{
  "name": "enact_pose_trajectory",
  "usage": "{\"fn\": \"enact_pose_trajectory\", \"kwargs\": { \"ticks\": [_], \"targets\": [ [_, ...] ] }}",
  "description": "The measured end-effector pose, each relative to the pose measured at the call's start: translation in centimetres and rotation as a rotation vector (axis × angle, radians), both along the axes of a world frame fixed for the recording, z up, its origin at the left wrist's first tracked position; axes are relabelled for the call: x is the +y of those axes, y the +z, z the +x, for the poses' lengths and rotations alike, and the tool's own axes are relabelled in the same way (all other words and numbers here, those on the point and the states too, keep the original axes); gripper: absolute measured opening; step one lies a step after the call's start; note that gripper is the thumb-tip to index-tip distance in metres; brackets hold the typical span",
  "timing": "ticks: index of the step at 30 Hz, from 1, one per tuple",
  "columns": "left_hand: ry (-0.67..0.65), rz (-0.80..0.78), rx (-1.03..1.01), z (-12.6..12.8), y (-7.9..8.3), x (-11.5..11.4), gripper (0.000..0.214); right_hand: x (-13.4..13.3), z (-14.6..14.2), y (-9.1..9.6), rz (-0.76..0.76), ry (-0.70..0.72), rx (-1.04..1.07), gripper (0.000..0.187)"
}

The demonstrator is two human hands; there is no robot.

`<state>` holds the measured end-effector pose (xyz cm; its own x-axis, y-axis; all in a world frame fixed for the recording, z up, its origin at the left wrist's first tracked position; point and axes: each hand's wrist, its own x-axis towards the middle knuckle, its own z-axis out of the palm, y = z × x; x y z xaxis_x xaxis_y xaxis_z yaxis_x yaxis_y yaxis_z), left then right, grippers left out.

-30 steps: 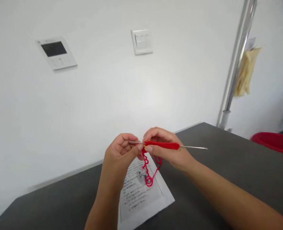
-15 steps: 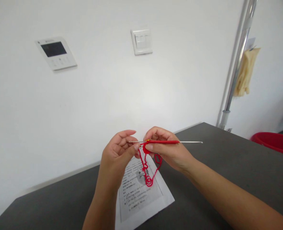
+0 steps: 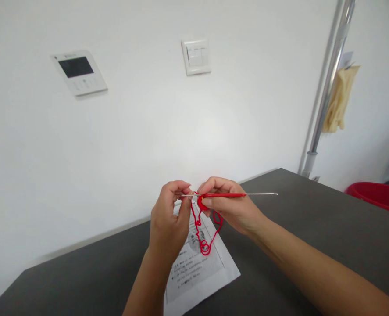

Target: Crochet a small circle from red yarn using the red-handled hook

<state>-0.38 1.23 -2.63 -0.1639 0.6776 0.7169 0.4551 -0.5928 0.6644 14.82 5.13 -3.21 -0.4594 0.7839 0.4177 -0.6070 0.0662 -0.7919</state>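
My right hand (image 3: 225,197) grips a crochet hook (image 3: 223,195) by its red handle, with metal shafts sticking out at both ends. Pinched under the same fingers is a small red crocheted piece (image 3: 201,202) with a bit of yellow at its edge. Thumb and fingertips of my left hand (image 3: 173,210) are pressed together on the red yarn (image 3: 194,215), close to the hook's left tip. From both hands the yarn hangs in loose curls over a printed sheet (image 3: 214,281). Exactly how the yarn lies around the hook is too small to tell.
The dark table (image 3: 92,272) carries the sheet and meets a white wall. On the wall are an intercom panel (image 3: 82,72) and a light switch (image 3: 197,57). At the right stand a metal pole (image 3: 329,92), hanging yellowish gloves (image 3: 340,98) and a red basin (image 3: 378,196).
My left hand has moved right, towards the crocheted piece, and its fingers have closed in by the hook's tip. My right hand stays nearly in place.
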Motion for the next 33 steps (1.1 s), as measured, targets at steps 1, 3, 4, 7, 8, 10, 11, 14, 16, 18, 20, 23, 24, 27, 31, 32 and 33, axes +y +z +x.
{"fn": "enact_pose_trajectory", "kwargs": {
  "ticks": [1, 3, 4, 7, 8, 10, 11, 14, 16, 18, 20, 23, 24, 27, 31, 32, 33],
  "targets": [
    [-0.038, -0.042, -0.019, 0.0, 0.1, 0.1, 0.016, 0.0, 0.0, 0.0, 0.003, -0.003, 0.0, 0.023],
    [-0.148, -0.161, -0.087, 0.0, 0.4, 0.1, 0.012, 0.0, 0.2, 0.2, 0.007, -0.002, -0.014, 0.02],
    [-0.21, -0.217, -0.133, 0.0, 0.6, 0.2, 0.012, -0.1, 0.3, 0.4, 0.006, 0.001, -0.025, 0.018],
    [-0.381, -0.294, -0.318, 0.2, 0.9, 0.4, 0.016, -0.1, 0.7, 0.8, 0.002, 0.006, -0.049, 0.017],
    [-0.422, -0.304, -0.393, 0.2, 0.9, 0.5, 0.017, -0.1, 0.8, 0.9, 0.002, 0.003, -0.05, 0.018],
    [-0.479, -0.333, -0.542, 0.4, 1.0, 0.6, 0.018, 0.0, 0.9, 1.0, 0.005, -0.002, -0.044, 0.017],
    [-0.498, -0.351, -0.607, 0.5, 1.0, 0.6, 0.019, 0.0, 0.9, 1.0, 0.007, -0.002, -0.042, 0.016],
    [-0.551, -0.39, -0.749, 0.8, 1.2, 0.5, 0.022, 0.1, 0.8, 0.9, 0.004, 0.011, -0.03, 0.014],
    [-0.571, -0.414, -0.811, 1.0, 1.3, 0.5, 0.02, 0.1, 0.7, 0.7, -0.001, 0.02, -0.023, 0.014],
    [-0.565, -0.446, -0.871, 1.2, 1.6, 0.4, 0.018, 0.0, 0.6, 0.6, -0.003, 0.025, -0.009, 0.014],
    [-0.551, -0.481, -0.939, 1.4, 2.0, 0.4, 0.027, -0.1, 0.5, 0.4, -0.002, 0.032, 0.01, 0.013],
    [-0.553, -0.515, -1.026, 1.3, 2.5, 0.2, 0.041, -0.1, 0.4, 0.3, 0.005, 0.031, 0.048, 0.012],
    [-0.567, -0.516, -1.046, 1.1, 2.7, 0.2, 0.042, -0.1, 0.4, 0.3, 0.006, 0.021, 0.061, 0.012],
    [-0.639, -0.474, -1.077, 0.0, 3.0, -0.1, 0.044, 0.2, 0.6, 0.5, -0.005, -0.037, 0.078, 0.011],
    [-0.646, -0.308, -1.092, -2.3, 3.3, -0.3, 0.045, 1.4, 1.5, 0.9, -0.075, -0.121, 0.15, 0.012],
    [-0.628, -0.26, -1.097, -3.0, 3.4, -0.3, 0.045, 1.9, 1.9, 1.0, -0.111, -0.172, 0.215, 0.014],
    [-0.602, -0.209, -1.107, -3.7, 3.6, -0.4, 0.045, 2.6, 2.5, 1.1, -0.152, -0.232, 0.271, 0.016]
  ]
}}
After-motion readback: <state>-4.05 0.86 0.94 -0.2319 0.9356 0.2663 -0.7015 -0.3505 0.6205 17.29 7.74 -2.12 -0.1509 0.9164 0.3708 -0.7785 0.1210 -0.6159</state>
